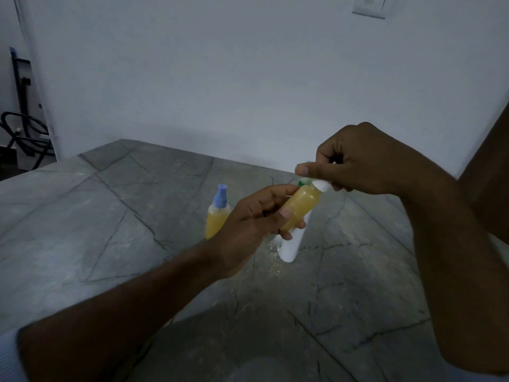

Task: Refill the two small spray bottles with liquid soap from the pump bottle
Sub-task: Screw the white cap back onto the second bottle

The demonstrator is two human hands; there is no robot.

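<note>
The left hand (256, 216) is gripping a small clear plastic spray bottle full of yellow soap (300, 209), with its fingers and thumb curled around the lower part. The bottle is being held up in the air above the grey stone desk (110, 216), and it is leaning so its top points up and to the right.

The right hand (355, 161) is pinching the white top of that bottle (321, 185) between its thumb and fingers. A little bit of green is peeking out by the thumb, but it is too hidden to tell what it is.

A second small spray bottle with a blue nozzle (217, 213) is standing upright on the desk, just to the left of the left hand. It is holding yellow soap too.

A tall white plastic bottle (292, 244) is standing on the desk behind the left hand, and its top is hidden by the hands. Some wet, shiny spots (271, 253) are lying on the desk by its bottom.

A white wall (248, 78) is standing behind the desk.
</note>
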